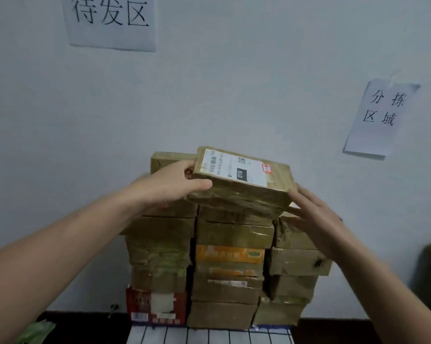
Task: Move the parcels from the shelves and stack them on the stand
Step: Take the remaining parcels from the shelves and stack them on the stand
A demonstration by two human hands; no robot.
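Brown tape-wrapped cardboard parcel [244, 180] with a white shipping label is at frame centre, on top of the stack of brown taped parcels [229, 281]. It sits askew to the boxes below, mostly over the middle column. Can't tell whether it's fully seated or partly carried.

Left hand [169, 184] grips the parcel's left end, fingers curled over the top edge and thumb along the near side. Right hand [318, 219] is spread with straight fingers, tips against the parcel's right end, not wrapped round it.

The stack stands in 3 columns on the white wire-grid stand [209, 336] at bottom centre, backed against the pale wall.

Risks, my read:
1. Column tops aren't level. Released askew, the parcel could rock or slide toward the near edge.
2. Glossy tape on glossy tape looks low-friction, so a small tilt may be enough to start a slip.
3. The right column looks crumpled, with 1 box jutting out to the right. A sideways shove while squaring up could shift it.
4. Columns aren't interlocked. The red printed carton [154, 306] at lower left and the orange carton [229, 254] in the middle differ from their neighbours, so layers don't line up. A pull away from the wall could tip a column.
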